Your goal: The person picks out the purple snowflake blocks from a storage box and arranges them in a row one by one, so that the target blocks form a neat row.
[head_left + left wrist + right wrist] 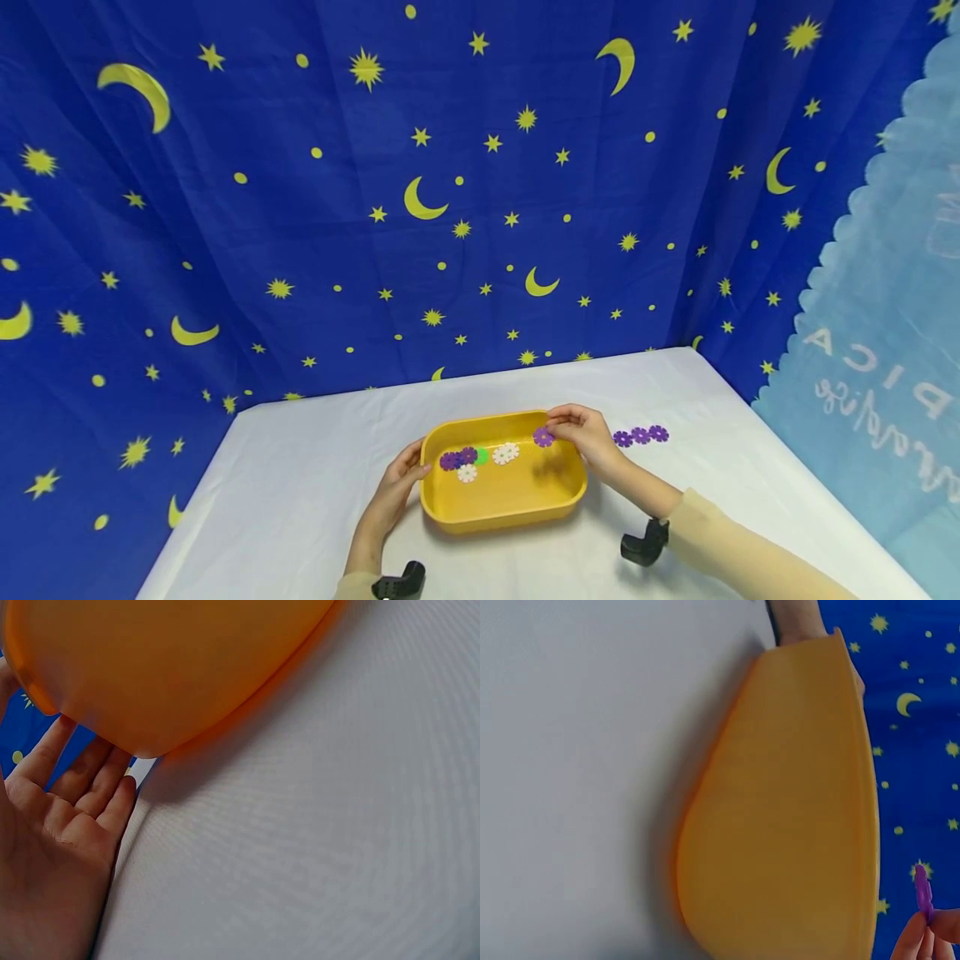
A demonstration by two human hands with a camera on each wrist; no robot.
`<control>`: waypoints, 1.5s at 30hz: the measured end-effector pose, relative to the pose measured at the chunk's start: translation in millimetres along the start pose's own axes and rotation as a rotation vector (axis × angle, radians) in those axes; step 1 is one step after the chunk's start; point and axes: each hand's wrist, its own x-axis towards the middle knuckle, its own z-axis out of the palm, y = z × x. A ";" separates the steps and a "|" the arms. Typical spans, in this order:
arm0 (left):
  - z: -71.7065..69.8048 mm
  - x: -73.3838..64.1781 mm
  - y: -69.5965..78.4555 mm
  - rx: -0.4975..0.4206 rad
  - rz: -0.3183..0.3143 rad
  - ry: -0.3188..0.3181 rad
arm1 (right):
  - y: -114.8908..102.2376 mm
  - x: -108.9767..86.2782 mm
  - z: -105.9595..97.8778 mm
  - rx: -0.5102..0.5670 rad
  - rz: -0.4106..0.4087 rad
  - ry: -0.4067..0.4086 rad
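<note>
A yellow plastic basin (502, 502) sits on the white table. My left hand (393, 490) grips its left end, thumb at the rim and fingers along the outer wall, as the left wrist view partly shows. Over the basin's far right corner, my right hand (588, 435) pinches a purple snowflake disc (543, 437); the right wrist view shows that disc (922, 891) edge-on between thumb and fingers. Inside the basin lie purple snowflake discs (450, 461) beside a green disc (482, 456), and several white snowflake discs (501, 455).
Right of the basin, a row of purple snowflake discs (640, 436) lies on the white tablecloth (315, 500). A blue curtain (480, 250) with yellow moons and stars stands behind the table. A light blue cloth (885, 350) hangs at the right.
</note>
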 end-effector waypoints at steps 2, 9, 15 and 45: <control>0.2 0.3 0.1 0.001 0.001 0.003 | -1.7 0.0 -5.7 -0.011 0.002 0.027; 0.6 -0.3 1.3 -0.011 0.003 -0.001 | -2.2 2.3 -26.2 0.025 0.011 0.086; -0.3 -0.7 1.3 0.016 0.002 -0.011 | -2.5 4.4 -42.8 0.016 0.003 0.124; -1.5 0.4 -0.1 0.015 0.026 -0.032 | 32.6 3.1 -124.2 0.084 -0.036 0.331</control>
